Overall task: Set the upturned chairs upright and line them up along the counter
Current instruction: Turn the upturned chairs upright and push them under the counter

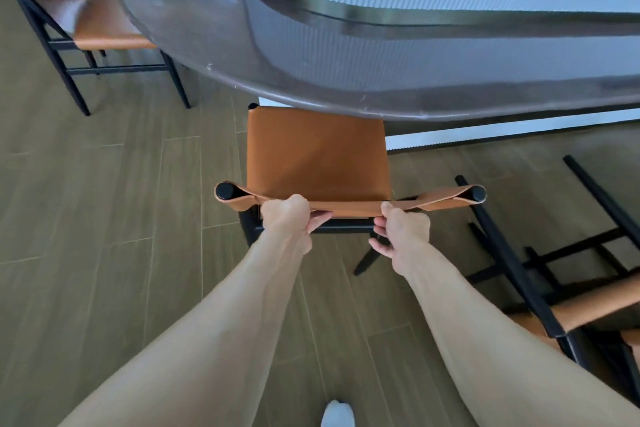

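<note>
Smooth tan leather on the chair [317,149] seat, frame matt black. At twelve o'clock the counter [311,55] top gleams, glossy dark. Floor [104,218] looks matt wood-grain plank.

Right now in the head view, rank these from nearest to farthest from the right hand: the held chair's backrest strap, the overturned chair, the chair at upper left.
1. Backrest strap: in the right hand itself, dead centre.
2. Overturned chair: on the floor to the right.
3. Upper-left chair: upright by the counter, far left.
</note>
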